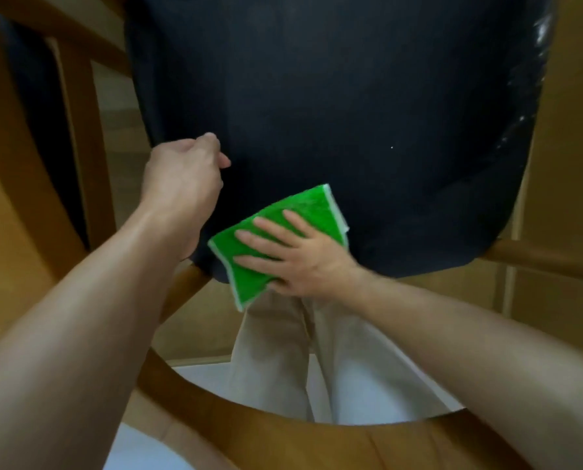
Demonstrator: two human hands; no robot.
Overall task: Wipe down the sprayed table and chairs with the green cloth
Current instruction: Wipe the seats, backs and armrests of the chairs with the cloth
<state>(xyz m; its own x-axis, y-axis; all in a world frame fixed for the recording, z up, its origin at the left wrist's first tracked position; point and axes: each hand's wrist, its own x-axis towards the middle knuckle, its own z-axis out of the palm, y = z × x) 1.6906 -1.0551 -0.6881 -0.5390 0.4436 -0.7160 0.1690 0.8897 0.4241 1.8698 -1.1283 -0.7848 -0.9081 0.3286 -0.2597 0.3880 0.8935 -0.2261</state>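
Note:
I look down on a chair with a dark padded seat (334, 96) in a wooden frame (283, 432). The green cloth (283, 212), folded with a white border, lies on the near edge of the seat. My right hand (293, 252) presses flat on the cloth with straight, spread fingers. My left hand (181, 174) rests on the seat's left edge with its fingers curled into a loose fist. Nothing shows in that fist. Wet, shiny patches sit along the seat's right edge (520, 123).
The curved wooden backrest crosses the bottom of the view. A wooden rail (548, 259) juts out at the right. Another wooden chair frame (79, 137) stands at the left. My beige trouser legs (283, 351) hang below the seat over a pale floor.

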